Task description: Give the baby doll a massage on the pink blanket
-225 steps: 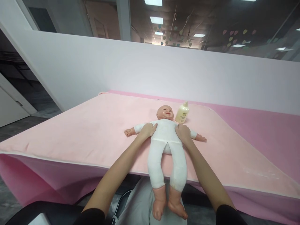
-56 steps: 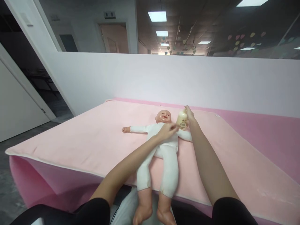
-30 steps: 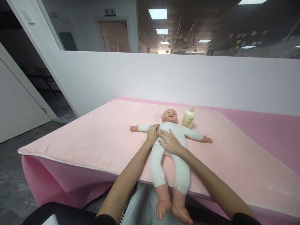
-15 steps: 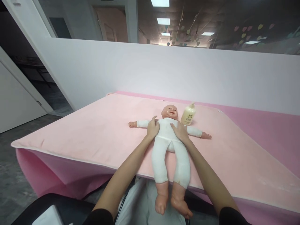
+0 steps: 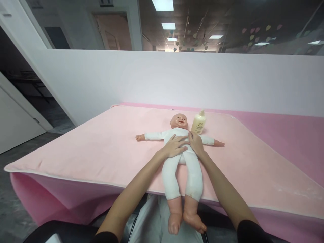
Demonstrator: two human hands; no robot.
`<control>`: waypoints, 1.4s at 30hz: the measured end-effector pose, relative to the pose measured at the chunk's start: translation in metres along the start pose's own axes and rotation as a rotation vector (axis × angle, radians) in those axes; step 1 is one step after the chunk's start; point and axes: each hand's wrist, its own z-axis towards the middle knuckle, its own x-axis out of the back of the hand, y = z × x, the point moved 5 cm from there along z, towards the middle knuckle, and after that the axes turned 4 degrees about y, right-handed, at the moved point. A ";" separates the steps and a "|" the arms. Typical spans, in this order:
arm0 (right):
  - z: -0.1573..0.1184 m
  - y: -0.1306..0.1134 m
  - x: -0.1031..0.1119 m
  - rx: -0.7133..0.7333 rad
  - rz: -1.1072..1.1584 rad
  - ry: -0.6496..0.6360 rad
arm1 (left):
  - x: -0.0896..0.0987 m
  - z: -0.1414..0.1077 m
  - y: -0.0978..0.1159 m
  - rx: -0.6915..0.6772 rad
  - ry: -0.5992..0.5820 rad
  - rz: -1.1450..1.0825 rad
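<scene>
A baby doll (image 5: 194, 168) in a white suit lies face up, head away from me, its arms spread and its bare feet past the table's near edge. My left hand (image 5: 174, 146) lies flat across the doll's belly with its fingers apart. Against the doll's side, at the right of its chest, rests my right hand (image 5: 196, 142), its fingers against the suit and partly hidden. A pale yellow pump bottle (image 5: 198, 123) stands just beyond my right hand, beside the doll's head.
A pink cloth (image 5: 101, 145) covers the table, with its edge hanging at the front. Behind it rises a white wall (image 5: 162, 77) with glass above. A black chair (image 5: 63, 231) is at the lower left.
My left hand has moved from the doll's left-hand side in view onto its belly. My right hand stays at the other side, its fingers closer together. The view has shifted slightly.
</scene>
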 end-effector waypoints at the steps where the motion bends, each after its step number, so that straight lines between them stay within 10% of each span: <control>1: -0.001 -0.004 0.002 0.028 -0.068 0.026 | 0.000 0.001 -0.004 0.041 0.008 0.048; 5: -0.012 -0.032 0.010 0.186 -0.263 0.047 | 0.005 0.005 -0.029 0.204 0.148 0.106; 12: -0.040 -0.083 -0.009 0.502 0.145 -0.381 | 0.017 -0.002 -0.073 0.274 0.495 -0.141; 22: -0.019 -0.049 -0.013 -0.056 -0.219 -0.181 | 0.016 -0.005 -0.091 0.488 0.786 -0.691; 35: -0.003 -0.002 0.004 -0.184 -0.065 0.049 | 0.013 0.000 -0.020 -0.030 0.167 -0.146; 42: -0.009 -0.029 0.010 0.057 0.029 0.073 | 0.005 0.002 -0.039 0.124 0.072 0.054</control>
